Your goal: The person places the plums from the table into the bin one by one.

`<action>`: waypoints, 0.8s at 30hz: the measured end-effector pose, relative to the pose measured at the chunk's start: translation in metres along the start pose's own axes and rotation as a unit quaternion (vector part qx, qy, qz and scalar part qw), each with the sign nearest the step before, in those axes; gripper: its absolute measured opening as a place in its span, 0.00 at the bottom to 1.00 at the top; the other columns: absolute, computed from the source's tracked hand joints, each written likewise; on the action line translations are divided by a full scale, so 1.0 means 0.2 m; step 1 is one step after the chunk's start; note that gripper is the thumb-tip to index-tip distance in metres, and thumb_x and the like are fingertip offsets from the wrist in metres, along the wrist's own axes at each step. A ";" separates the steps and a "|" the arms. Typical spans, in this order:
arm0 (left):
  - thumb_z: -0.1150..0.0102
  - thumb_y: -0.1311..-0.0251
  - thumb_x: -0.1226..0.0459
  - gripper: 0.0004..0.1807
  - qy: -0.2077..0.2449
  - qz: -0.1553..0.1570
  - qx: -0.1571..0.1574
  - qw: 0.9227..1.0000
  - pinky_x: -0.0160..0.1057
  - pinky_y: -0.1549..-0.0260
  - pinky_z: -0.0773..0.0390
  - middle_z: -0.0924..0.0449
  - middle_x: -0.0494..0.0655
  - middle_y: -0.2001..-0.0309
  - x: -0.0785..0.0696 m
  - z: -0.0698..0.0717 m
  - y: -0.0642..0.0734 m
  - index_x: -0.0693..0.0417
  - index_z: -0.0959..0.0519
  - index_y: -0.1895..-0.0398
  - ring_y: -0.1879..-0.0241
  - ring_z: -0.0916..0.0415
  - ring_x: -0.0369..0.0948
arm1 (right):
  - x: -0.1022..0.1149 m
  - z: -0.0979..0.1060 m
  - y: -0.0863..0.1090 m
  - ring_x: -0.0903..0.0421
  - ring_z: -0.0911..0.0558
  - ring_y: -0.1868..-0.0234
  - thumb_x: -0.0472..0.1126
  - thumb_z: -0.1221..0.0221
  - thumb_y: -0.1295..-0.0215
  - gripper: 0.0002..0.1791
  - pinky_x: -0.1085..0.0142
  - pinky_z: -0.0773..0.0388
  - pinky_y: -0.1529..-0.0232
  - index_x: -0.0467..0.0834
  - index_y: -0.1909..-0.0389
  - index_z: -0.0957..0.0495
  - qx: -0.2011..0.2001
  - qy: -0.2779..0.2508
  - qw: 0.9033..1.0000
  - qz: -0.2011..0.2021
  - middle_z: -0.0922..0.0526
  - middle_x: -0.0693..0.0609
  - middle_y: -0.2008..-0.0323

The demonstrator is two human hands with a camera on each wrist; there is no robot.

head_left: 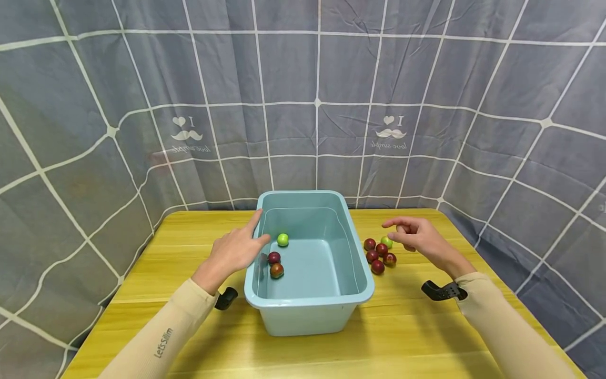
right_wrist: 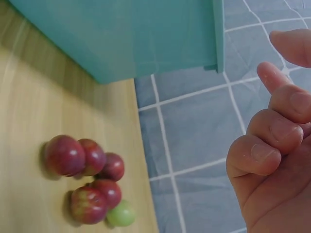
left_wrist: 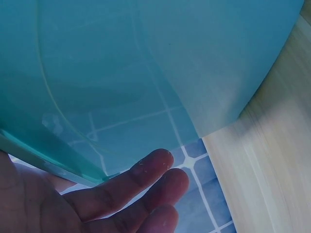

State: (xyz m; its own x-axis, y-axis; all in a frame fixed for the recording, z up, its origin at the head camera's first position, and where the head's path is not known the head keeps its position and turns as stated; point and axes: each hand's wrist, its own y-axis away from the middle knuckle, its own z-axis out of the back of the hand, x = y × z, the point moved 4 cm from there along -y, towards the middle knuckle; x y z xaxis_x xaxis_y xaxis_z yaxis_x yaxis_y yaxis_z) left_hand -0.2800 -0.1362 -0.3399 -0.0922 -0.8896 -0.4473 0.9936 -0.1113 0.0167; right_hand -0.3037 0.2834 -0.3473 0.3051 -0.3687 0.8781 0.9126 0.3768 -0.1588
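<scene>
My left hand (head_left: 239, 247) rests on the left rim of a light blue plastic tub (head_left: 310, 301). Its thumb reaches over the inner side, and in the left wrist view several loosely bent fingers (left_wrist: 160, 191) hang outside the wall. Inside the tub lie a green fruit (head_left: 282, 240), a dark red plum (head_left: 274, 257) and a brownish-red plum (head_left: 276, 270). Over the table at the right, my right hand (head_left: 423, 242) hovers empty, index finger extended and the others loosely curled. Beneath and left of it sits a cluster of red plums (head_left: 372, 256) with one green fruit (right_wrist: 121, 213).
The yellow wood-grain table (head_left: 407, 326) carries the tub near its middle, the plum cluster just right of the tub's wall. A grey curtain (head_left: 293, 131) with white grid lines hangs behind the table and along both sides. A black strap (head_left: 442, 290) hangs at the right wrist.
</scene>
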 end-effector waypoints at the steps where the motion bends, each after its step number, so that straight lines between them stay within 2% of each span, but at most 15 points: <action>1: 0.61 0.33 0.40 0.43 0.001 0.000 0.000 1.000 0.42 0.83 0.35 0.28 0.50 0.76 0.00 0.00 0.00 0.34 0.59 0.17 0.79 0.29 0.46 | -0.01 0.00 0.01 0.55 0.38 0.81 0.41 0.39 0.30 0.18 0.63 0.34 0.76 0.37 0.42 0.22 -0.002 0.000 1.000 -0.003 0.35 0.56 0.80; 11: 0.61 0.33 0.40 0.43 0.004 -0.001 -0.001 1.000 0.43 0.81 0.32 0.26 0.50 0.74 0.00 0.00 0.00 0.34 0.59 0.17 0.74 0.26 0.46 | -0.14 0.01 0.07 0.48 0.38 0.80 0.45 0.41 0.28 0.20 0.59 0.35 0.74 0.39 0.41 0.24 -0.026 0.001 0.999 -0.034 0.38 0.53 0.79; 24: 0.61 0.33 0.40 0.43 0.009 0.005 0.002 1.000 0.44 0.80 0.31 0.25 0.50 0.73 0.00 0.01 0.01 0.33 0.59 0.17 0.73 0.25 0.46 | -0.37 -0.02 0.09 0.56 0.38 0.80 0.41 0.40 0.28 0.20 0.62 0.37 0.77 0.36 0.41 0.25 -0.062 -0.059 0.994 -0.067 0.36 0.57 0.80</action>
State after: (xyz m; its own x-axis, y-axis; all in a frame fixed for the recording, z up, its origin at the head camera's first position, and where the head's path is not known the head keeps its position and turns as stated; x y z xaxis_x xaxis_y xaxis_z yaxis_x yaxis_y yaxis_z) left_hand -0.2785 -0.1371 -0.3386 -0.0806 -0.8822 -0.4639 0.9942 -0.1041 0.0253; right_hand -0.3096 0.3146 -0.4176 0.1522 -0.3041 0.9404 0.9714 0.2214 -0.0856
